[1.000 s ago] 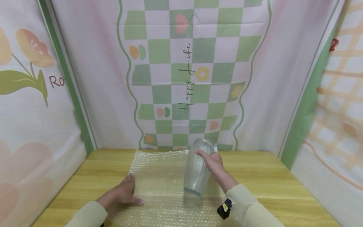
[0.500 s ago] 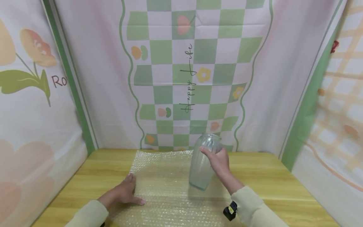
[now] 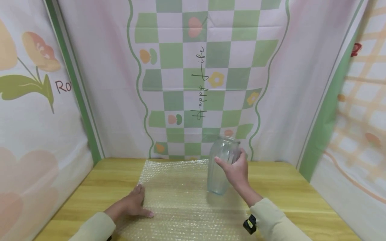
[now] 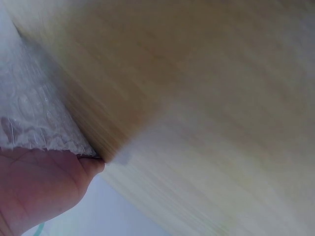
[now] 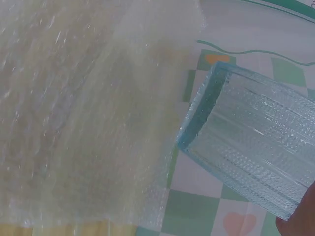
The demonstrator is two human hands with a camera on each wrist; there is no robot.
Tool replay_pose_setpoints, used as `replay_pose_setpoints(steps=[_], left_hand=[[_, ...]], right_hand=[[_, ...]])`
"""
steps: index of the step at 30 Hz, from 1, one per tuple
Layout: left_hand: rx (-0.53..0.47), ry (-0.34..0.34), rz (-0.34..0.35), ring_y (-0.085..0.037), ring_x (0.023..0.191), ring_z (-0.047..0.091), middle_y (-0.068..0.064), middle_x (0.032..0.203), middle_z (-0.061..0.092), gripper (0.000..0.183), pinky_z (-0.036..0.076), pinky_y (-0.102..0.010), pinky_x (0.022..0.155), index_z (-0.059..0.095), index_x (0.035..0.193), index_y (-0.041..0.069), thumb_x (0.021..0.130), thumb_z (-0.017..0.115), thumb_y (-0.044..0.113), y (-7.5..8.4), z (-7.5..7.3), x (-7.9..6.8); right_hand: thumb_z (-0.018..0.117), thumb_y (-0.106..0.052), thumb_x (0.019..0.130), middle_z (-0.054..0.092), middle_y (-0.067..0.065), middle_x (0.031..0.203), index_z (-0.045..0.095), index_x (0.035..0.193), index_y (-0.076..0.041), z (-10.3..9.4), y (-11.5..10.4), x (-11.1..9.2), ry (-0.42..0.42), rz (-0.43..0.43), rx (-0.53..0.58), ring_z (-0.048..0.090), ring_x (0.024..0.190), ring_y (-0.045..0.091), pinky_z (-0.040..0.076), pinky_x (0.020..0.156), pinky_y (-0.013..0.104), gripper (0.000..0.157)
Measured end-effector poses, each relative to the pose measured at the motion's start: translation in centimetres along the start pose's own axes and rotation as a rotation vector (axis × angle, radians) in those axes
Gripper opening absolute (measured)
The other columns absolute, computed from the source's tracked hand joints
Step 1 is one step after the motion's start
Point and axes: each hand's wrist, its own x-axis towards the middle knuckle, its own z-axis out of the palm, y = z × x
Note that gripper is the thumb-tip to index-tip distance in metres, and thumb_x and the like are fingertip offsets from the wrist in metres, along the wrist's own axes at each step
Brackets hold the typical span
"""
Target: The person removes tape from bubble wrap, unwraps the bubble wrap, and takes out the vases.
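Note:
A clear, ribbed glass vase (image 3: 214,175) stands nearly upright above the right part of a sheet of bubble wrap (image 3: 176,197), its mouth toward the back. My right hand (image 3: 238,170) grips it from the right side, thumb across the front. In the right wrist view the thick square base of the vase (image 5: 246,132) points toward the wrap, with a thumb edge at the lower right. My left hand (image 3: 132,203) rests with spread thumb and fingers on the wrap's left edge. The left wrist view shows the palm (image 4: 44,187) at the wrap's edge, its fingers mostly hidden.
The wrap lies across a yellow wood-grain table (image 3: 280,194) and reaches its back edge. Printed fabric curtains (image 3: 117,100) enclose the table at the back and both sides. A small black device (image 3: 250,224) hangs by the right sleeve.
My right hand has lifted the vase and moved it right and toward the back, turning it more upright. The left hand has stayed in place on the wrap.

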Motion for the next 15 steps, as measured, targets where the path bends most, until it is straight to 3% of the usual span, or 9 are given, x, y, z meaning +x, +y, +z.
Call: replay_pose_setpoints(steps=[9,15], left_hand=[[0.008,-0.021,-0.012,-0.053,0.139,0.008,-0.043,0.149,0.006,0.126,0.013,-0.059,0.114,0.017,0.143,-0.022,0.067,0.081,0.057,0.1,-0.1,0.1],[0.010,-0.016,-0.007,-0.054,0.139,0.009,-0.044,0.148,0.007,0.125,0.014,-0.059,0.113,0.017,0.142,-0.023,0.068,0.082,0.054,0.3,-0.2,-0.1]], right_hand=[[0.091,-0.022,0.066,0.047,0.021,0.134,0.031,0.143,-0.002,-1.0,0.8,-0.1,0.075,-0.193,0.020,0.048,0.122,0.036,0.041,0.103,0.053,0.100],[0.094,-0.013,0.060,0.049,0.020,0.133,0.031,0.145,-0.002,-1.7,1.7,-0.2,0.126,-0.344,0.012,0.050,0.119,0.034,0.043,0.100,0.055,0.106]])
